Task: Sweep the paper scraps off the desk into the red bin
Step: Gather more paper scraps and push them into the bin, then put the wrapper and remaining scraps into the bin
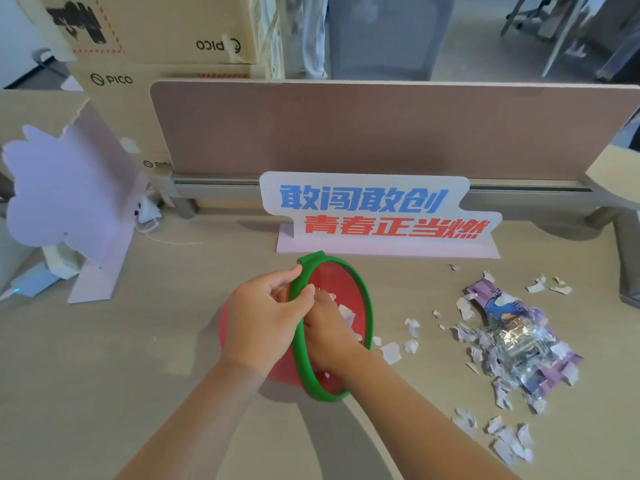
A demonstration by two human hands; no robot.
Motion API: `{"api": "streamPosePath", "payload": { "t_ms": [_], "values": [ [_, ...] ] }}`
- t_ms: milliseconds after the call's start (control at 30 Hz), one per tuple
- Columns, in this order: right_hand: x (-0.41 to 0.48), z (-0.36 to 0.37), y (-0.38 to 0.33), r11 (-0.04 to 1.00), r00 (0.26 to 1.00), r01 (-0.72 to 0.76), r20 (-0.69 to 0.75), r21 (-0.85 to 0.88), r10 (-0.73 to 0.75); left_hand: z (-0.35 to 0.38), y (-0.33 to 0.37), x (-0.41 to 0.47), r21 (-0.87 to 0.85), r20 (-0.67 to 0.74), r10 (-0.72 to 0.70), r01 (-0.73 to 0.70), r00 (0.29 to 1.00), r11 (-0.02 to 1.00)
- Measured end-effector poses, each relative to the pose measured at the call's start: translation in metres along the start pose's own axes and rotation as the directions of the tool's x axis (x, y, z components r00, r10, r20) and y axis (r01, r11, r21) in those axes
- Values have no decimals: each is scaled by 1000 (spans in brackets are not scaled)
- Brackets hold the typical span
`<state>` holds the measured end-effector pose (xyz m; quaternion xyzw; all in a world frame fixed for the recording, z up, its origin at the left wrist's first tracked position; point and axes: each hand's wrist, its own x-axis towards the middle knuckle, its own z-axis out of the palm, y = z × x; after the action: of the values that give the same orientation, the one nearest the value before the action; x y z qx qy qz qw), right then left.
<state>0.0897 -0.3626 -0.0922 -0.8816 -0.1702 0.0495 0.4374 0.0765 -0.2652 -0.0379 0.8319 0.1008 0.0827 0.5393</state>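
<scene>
Because the red bin is tipped on its side on the desk, with its green-rimmed mouth turned to the right toward the mess, bits can be pushed straight in without being lifted high. The left hand keeps the bin steady, with its thumb and fingers curled round the green rim near the top. The right hand reaches into the mouth, where some white bits already lie. Its fingers are partly hidden behind the rim and the left hand, so I cannot tell if they hold anything. Many paper scraps are not in yet. They lie on the desk to the right of the bin, some just beside the rim and more piled around a crumpled purple wrapper, so I think the job is only partly done. Behind the bin stands a sign with blue words 敢闯敢创 and red words 青春正当燃. The cardboard boxes at the back say PICO.
</scene>
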Motion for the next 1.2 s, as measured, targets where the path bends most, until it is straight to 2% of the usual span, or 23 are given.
{"api": "streamPosePath", "payload": {
  "t_ms": [133, 167, 200, 233, 267, 300, 333, 367, 433, 467, 533, 600, 667, 767, 833, 1000, 1200],
  "values": [
    [-7, -7, -2, 965, 989, 88, 135, -249, -55, -2, 2, -3, 14, 11, 11, -11, 1000, 1000],
    [-10, -12, -1, 964, 988, 133, 103, -229, -112, -1, 2, -3, 18, 13, 11, -11, 1000, 1000],
    [-15, -19, 0, 974, 986, 168, 5, -150, -169, -1, 1, -3, 18, 16, 10, -10, 1000, 1000],
    [-21, -27, 3, 984, 971, 168, -164, -56, -175, -1, 1, -3, 17, 21, 8, -9, 1000, 1000],
    [-30, -34, 12, 992, 930, 124, -352, 39, -102, -1, 1, -3, 15, 25, 6, -6, 1000, 1000],
    [-40, -41, 25, 992, 854, 49, -519, 114, 17, -2, 1, -3, 13, 29, 5, -5, 1000, 1000],
    [-49, -47, 41, 983, 765, -58, -624, 175, 157, -2, 2, -3, 10, 31, 4, -4, 1000, 1000],
    [-57, -53, 60, 958, 695, -198, -660, 206, 285, -3, 3, -2, 10, 30, 4, -4, 1000, 1000],
    [-67, -56, 107, 850, 664, -489, -548, 197, 509, -3, 3, -1, 11, 20, -3, 3, 1000, 1000],
    [-69, -56, 127, 806, 683, -574, -459, 142, 567, -3, 4, 0, 7, 14, -12, 11, 1000, 1000],
    [-67, -52, 155, 824, 783, -565, -345, -47, 518, -1, 4, 1, -7, -2, -33, 33, 999, 999],
    [-63, -44, 165, 850, 869, -481, -244, -215, 431, 2, 3, 0, -10, -9, -36, 36, 999, 999],
    [-64, -33, 161, 889, 928, -371, -86, -269, 362, 4, 3, -3, 0, -8, -25, 25, 1000, 1000],
    [-85, -13, 155, 914, 968, -202, 71, -353, 242, 7, 3, -5, 20, -7, -4, 5, 1000, 1000],
    [-106, -5, 155, 902, 978, -161, 56, -400, 199, 9, 4, -5, 29, 8, 16, -16, 1000, 999],
    [-117, -8, 154, 878, 989, -124, -133, -462, 69, 7, 3, -1, 26, 1, -17, 17, 1000, 1000],
    [-97, -15, 170, 833, 991, 35, -88, -552, -100, 2, 6, -2, -47, 16, -7, 7, 1000, 999]
  ]
}}
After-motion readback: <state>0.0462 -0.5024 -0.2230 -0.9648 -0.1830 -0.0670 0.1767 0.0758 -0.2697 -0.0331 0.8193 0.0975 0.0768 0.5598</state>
